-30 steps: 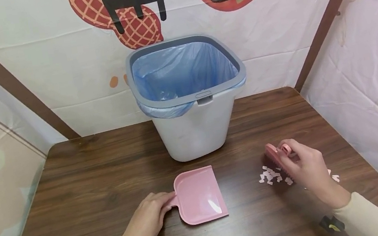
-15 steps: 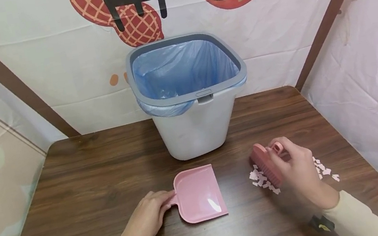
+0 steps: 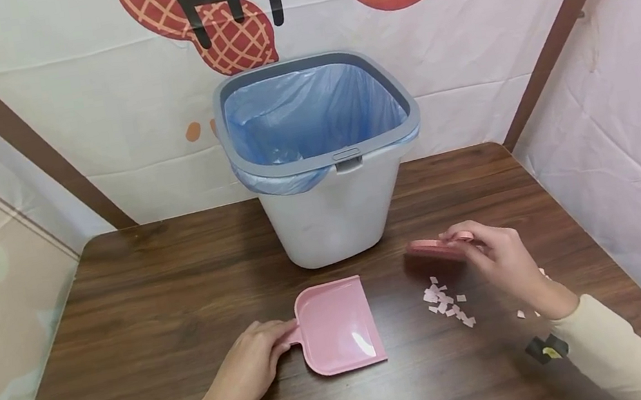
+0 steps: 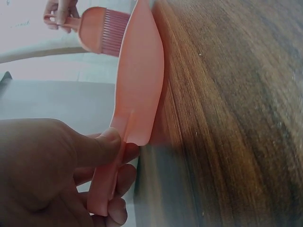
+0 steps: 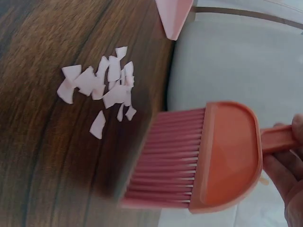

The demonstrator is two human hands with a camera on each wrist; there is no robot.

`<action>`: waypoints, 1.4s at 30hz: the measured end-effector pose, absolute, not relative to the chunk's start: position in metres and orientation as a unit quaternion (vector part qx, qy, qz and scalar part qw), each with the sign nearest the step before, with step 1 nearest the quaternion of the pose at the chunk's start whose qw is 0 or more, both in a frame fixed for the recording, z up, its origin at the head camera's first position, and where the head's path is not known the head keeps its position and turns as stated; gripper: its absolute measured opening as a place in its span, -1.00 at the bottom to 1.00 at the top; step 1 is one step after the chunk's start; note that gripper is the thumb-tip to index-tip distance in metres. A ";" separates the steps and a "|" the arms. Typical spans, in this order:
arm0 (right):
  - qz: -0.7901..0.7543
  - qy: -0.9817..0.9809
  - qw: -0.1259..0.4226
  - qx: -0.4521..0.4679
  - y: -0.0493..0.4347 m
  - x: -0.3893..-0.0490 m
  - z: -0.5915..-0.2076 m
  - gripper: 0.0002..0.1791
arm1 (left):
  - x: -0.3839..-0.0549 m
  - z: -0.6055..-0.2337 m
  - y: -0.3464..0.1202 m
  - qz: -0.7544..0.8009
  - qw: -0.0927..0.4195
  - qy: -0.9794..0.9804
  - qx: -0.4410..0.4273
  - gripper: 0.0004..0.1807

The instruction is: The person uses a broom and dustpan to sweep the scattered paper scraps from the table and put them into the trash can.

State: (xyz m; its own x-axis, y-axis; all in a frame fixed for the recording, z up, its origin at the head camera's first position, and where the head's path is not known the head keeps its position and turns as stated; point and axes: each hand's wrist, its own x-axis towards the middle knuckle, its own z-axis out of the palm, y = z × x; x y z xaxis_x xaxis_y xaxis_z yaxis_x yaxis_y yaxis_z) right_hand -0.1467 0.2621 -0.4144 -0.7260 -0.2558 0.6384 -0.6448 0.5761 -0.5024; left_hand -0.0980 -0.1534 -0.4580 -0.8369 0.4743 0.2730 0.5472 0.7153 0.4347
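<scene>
My left hand (image 3: pixel 249 368) grips the handle of a pink dustpan (image 3: pixel 336 330), which lies on the table with its flat edge to the right. In the left wrist view, thumb and fingers wrap the dustpan's handle. My right hand (image 3: pixel 503 262) holds a small pink brush (image 3: pixel 434 249) by its handle, beyond a loose cluster of pale paper scraps (image 3: pixel 446 300). The right wrist view shows the brush's bristles (image 5: pixel 165 158) beside the scraps, apart from them. A few more scraps (image 3: pixel 521 314) lie near the right wrist, partly hidden by it.
A white bin (image 3: pixel 333 222) with a grey rim and a blue bag (image 3: pixel 313 114) inside stands behind the dustpan. Cloth walls (image 3: pixel 143 116) enclose the brown wooden table (image 3: pixel 181 271) at the back and sides. A small dark object (image 3: pixel 547 349) is by the right sleeve.
The brush swept some scraps leftward into a cluster, then moved back and away from them toward the bin. The left hand and dustpan have stayed in place.
</scene>
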 end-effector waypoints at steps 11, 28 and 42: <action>0.425 -0.825 0.176 0.330 0.273 -0.145 -0.413 -0.56 | -0.098 -0.454 -0.152 -0.267 0.042 -0.927 -0.261 -0.66; 0.467 -0.805 0.020 0.366 0.291 -0.140 -0.377 -0.63 | -0.097 -0.455 -0.151 -0.258 0.042 -0.931 -0.254 -0.67; 0.483 -0.784 -0.098 0.378 0.290 -0.146 -0.395 -0.74 | -0.098 -0.456 -0.152 -0.254 0.053 -0.930 -0.260 -0.65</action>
State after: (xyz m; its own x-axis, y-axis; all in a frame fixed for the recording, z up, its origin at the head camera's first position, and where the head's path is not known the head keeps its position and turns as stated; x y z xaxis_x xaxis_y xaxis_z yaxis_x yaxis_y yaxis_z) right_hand -0.1461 0.2897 -0.3945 -0.6947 -0.6875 0.2115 -0.4979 0.2474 -0.8312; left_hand -0.0975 -0.1520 -0.4559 -0.8590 0.4569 0.2309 0.5108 0.7353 0.4454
